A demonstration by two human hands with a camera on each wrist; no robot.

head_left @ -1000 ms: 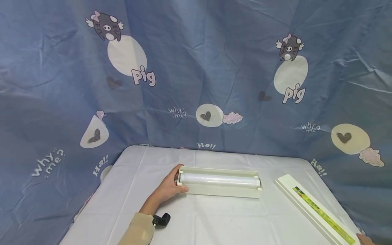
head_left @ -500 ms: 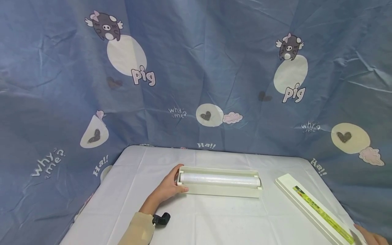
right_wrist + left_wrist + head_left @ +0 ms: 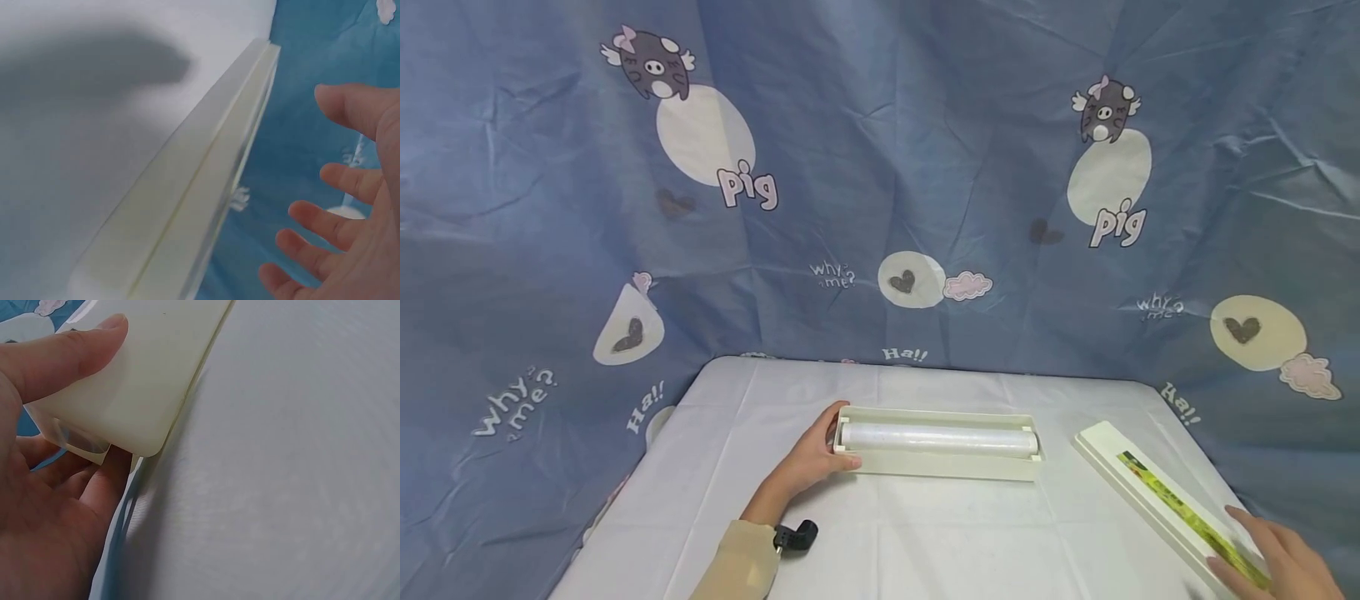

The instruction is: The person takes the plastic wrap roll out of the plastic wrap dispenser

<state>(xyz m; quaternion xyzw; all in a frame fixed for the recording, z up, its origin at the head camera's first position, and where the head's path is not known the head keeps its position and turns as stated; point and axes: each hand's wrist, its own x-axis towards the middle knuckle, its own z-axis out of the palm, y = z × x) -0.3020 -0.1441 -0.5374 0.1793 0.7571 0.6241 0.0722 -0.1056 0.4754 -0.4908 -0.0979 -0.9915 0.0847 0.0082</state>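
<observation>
A long cream cling film box (image 3: 937, 466) lies lidless on the white table, with a roll of cling film (image 3: 938, 439) inside. My left hand (image 3: 808, 460) grips its left end; the left wrist view has the thumb (image 3: 94, 353) on the front wall and fingers at the end and behind. Off to the right, the detached lid (image 3: 1168, 498) lies slanted, bearing a yellow-green label. Over its near end is my right hand (image 3: 1288, 560), fingers spread. In the right wrist view those fingers (image 3: 328, 225) stand apart from the lid (image 3: 200, 175).
A white cloth covers the table (image 3: 925, 542). Behind it and along the sides hangs a blue printed curtain (image 3: 850, 192). The lid lies near the table's right edge.
My right hand has come in from the lower right corner, moving up and left over the lid's near end. The left hand and the box have stayed in place.
</observation>
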